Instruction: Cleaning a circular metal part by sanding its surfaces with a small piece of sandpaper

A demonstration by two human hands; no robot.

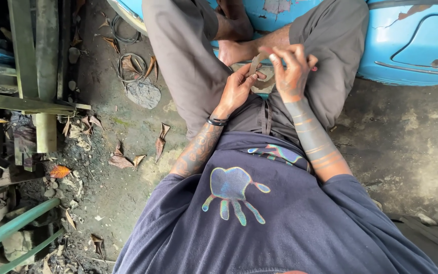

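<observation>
Overhead, the big pale-blue painted metal body (411,45) with flaking paint fills the top edge, and everything else sits below it. Directly beneath that blue panel the person sits cross-legged in grey trousers (188,61) on the dirty concrete floor (406,147). Further from the panel, off to the left, lie dry brown leaves (122,161) and a loop of wire (130,66). In front of the lap, just under the panel's edge, the left hand (236,90) and right hand (292,71) meet around a thin tan strip (255,64). The strip's long axis runs roughly upright, tilted slightly right, between the two hands. Both pinch it: left at its lower end, right fingertips near the top, equally close.
</observation>
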